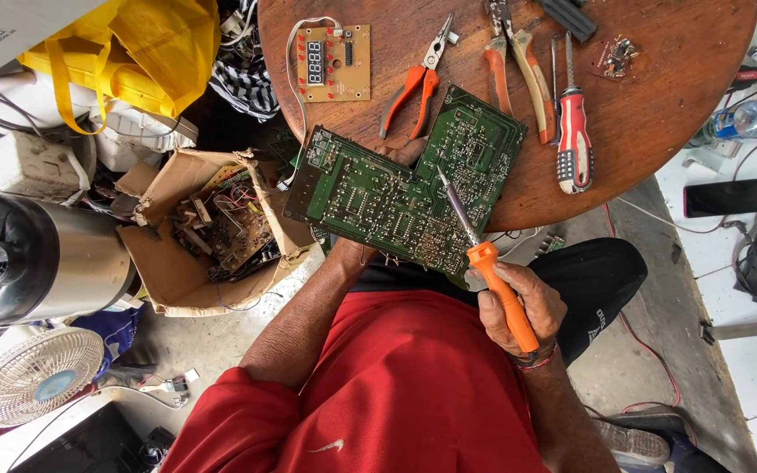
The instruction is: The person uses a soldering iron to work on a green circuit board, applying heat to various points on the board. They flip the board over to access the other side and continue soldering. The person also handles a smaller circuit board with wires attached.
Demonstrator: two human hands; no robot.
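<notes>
A large green circuit board (396, 197) lies solder side up over the near edge of a round wooden table (659, 88). My left hand (352, 254) grips the board from underneath at its near edge, mostly hidden; fingertips show at the notch in its far side. My right hand (519, 302) holds an orange-handled soldering iron (497, 276). Its metal tip rests on the board near the middle.
On the table lie a small brown display board (335, 61), orange pliers (413, 88), larger pliers (514, 66) and a red-and-white screwdriver (574, 140). A cardboard box (212, 232) of scrap boards sits left, beside a fan (32, 377). A phone (722, 198) lies right.
</notes>
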